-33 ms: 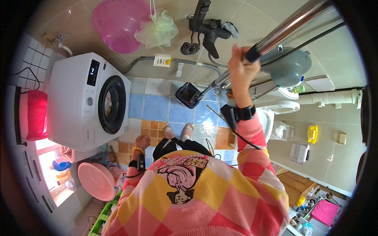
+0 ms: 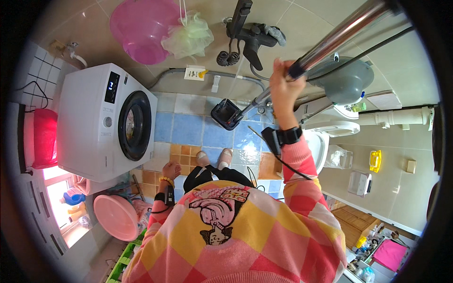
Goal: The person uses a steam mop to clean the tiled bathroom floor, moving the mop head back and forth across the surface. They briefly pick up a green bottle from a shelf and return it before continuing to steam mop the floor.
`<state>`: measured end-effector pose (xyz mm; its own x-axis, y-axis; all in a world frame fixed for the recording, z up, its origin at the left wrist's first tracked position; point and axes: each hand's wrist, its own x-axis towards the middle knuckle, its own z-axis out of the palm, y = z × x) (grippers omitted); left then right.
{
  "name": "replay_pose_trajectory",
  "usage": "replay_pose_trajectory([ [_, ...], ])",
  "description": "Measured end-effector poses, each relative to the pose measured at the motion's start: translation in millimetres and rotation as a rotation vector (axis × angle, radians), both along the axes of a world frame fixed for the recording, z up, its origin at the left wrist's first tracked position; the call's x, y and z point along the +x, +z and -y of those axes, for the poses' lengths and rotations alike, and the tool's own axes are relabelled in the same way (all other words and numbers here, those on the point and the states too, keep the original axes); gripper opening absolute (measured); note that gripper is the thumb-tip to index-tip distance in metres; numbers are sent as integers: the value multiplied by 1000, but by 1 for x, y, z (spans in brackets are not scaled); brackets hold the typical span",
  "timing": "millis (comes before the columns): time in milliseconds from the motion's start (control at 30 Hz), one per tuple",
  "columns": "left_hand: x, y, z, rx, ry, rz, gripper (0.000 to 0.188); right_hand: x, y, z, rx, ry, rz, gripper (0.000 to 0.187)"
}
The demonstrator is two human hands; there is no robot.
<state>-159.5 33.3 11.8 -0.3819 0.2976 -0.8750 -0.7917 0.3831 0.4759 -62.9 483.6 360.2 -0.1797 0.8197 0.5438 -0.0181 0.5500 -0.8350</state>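
My right hand [image 2: 287,92] is raised and wrapped round a long chrome pole [image 2: 337,40], close to its dark collar. The pole slants down to the left, and its thinner lower part reaches a black square container [image 2: 225,114] on the blue tiles. How the two join is hard to make out. My left hand [image 2: 171,170] hangs low at my left side, fingers curled, with nothing visible in it. A dark band with a cable sits on my right wrist.
A white front-loading washing machine [image 2: 106,122] stands at the left. A black shower tap [image 2: 252,35] and a pink basin [image 2: 146,30] are on the far wall. The toilet [image 2: 318,146] and a grey washbasin [image 2: 347,78] are at the right. A light pink tub [image 2: 115,217] stands lower left.
My right hand and the upper pole have shifted slightly left. The left hand and the black container look nearly unchanged.
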Motion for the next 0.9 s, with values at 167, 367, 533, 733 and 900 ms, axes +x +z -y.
replay_pose_trajectory([
  [167,2,10,6,-33,34,-17,22,11,-82,13,-59,-2,84,24],
  [367,-2,10,17,51,82,-37,25,9,-107,11,-83,-20,78,25],
  [533,-5,-3,16,101,35,-62,25,14,-43,-15,-199,-5,30,23],
  [733,-6,-2,2,81,29,-40,22,43,122,-8,-73,224,-234,22],
  [900,-2,4,-5,109,38,-45,21,63,231,0,74,284,-212,26],
])
